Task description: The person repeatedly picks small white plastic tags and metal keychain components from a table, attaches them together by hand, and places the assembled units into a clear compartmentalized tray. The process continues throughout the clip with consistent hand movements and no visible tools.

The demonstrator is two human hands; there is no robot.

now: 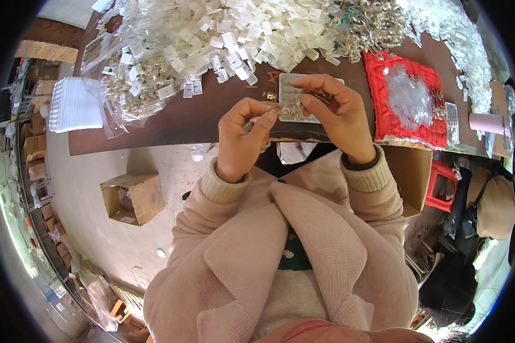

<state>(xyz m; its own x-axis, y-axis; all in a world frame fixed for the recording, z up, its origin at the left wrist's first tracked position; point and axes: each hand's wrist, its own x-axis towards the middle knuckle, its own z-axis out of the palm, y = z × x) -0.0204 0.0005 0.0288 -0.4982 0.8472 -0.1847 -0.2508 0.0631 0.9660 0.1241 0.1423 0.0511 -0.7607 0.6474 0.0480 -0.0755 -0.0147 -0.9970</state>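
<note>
Over the front edge of the brown table [171, 123], my left hand [239, 134] and my right hand [344, 117] are close together. My left thumb and finger pinch one side of a small bunch of shiny, pale metal pieces [290, 110]. The thumb and fingers of my right hand close on its other side; the pieces' exact kind is too small to tell. Behind the bunch, partly hidden by my right hand, lies a white tray [284, 86] with rows of small compartments. A few tiny orange pieces [273, 76] lie to its left.
A large heap of small white plastic cards [229, 43] covers the table's back, with shiny metal pieces [372, 28] beside it. White trays [77, 106] are stacked at left. Clear plastic pieces [409, 97] lie on red fabric [377, 80] at right. A cardboard box [146, 194] stands on the floor.
</note>
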